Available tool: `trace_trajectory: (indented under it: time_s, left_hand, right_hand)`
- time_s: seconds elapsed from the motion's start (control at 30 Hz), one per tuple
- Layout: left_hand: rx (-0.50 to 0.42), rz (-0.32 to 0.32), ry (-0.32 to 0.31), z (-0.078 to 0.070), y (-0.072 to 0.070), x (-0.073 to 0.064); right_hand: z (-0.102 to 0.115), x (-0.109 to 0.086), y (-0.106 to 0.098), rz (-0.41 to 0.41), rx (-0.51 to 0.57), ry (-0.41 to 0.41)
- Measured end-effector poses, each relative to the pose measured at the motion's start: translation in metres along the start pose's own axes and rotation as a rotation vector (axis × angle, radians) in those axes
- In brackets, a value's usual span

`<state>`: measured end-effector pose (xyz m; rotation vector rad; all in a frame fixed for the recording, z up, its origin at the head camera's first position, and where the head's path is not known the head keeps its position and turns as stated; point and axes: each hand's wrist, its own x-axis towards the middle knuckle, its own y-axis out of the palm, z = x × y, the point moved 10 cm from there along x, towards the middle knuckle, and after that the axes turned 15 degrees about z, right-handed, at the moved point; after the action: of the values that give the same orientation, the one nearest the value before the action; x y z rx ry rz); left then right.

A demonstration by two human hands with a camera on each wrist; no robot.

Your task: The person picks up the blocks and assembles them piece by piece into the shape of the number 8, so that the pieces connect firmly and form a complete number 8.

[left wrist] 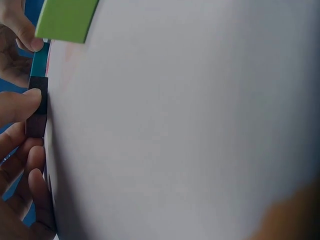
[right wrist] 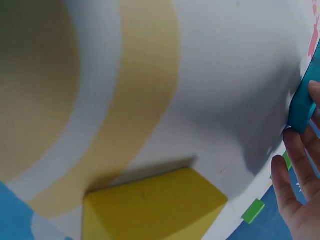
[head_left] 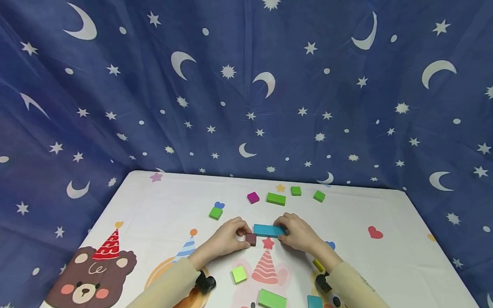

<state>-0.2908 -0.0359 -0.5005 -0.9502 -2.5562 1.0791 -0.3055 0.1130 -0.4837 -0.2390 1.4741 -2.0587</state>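
In the head view, my left hand (head_left: 226, 238) pinches a small dark maroon block (head_left: 251, 240) between thumb and fingers. The left wrist view shows the thumb on one face of that maroon block (left wrist: 36, 126). A long blue block (head_left: 265, 230) lies flat just behind and to the right of it. My right hand (head_left: 297, 233) grips the blue block's right end; in the right wrist view, thumb and fingers are around the end of the blue block (right wrist: 301, 109). The two blocks are close together, but whether they touch I cannot tell.
Behind the hands lie a magenta block (head_left: 253, 197), a long green block (head_left: 276, 199) and several small green ones. Nearer are a lime block (head_left: 239, 274), a green block (head_left: 272, 301), a teal square (head_left: 315, 304) and a yellow block (head_left: 318, 265) beside the right forearm.
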Motion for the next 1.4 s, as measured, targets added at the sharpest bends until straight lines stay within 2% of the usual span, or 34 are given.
trace_trajectory:
  time_s: [0.23, 0.43, 0.73, 0.93, 1.17, 1.3, 1.4]
  left_hand:
    - [-0.016, 0.008, -0.01, 0.002, 0.002, 0.002]
    - [-0.028, 0.011, -0.032, 0.006, 0.001, 0.001]
    - [-0.032, 0.009, -0.031, 0.004, 0.001, 0.001]
    - [-0.037, 0.011, -0.034, 0.002, 0.0, 0.001]
    - [-0.049, 0.024, -0.044, 0.001, 0.001, 0.001]
    - [-0.045, 0.012, -0.038, 0.002, 0.001, 0.0]
    - [-0.039, 0.0, -0.023, 0.002, 0.0, 0.0]
  right_hand:
    - [-0.012, -0.007, 0.0, 0.0, 0.076, 0.064]
    - [-0.019, -0.021, -0.01, -0.027, 0.125, 0.107]
    - [-0.024, -0.049, -0.023, -0.063, 0.086, 0.071]
    - [-0.032, -0.067, -0.024, -0.083, 0.076, 0.063]
    - [-0.032, -0.088, -0.023, -0.093, 0.03, -0.027]
    - [-0.033, -0.098, -0.02, -0.065, 0.028, -0.064]
    - [-0.037, -0.103, -0.015, -0.031, 0.052, -0.059]
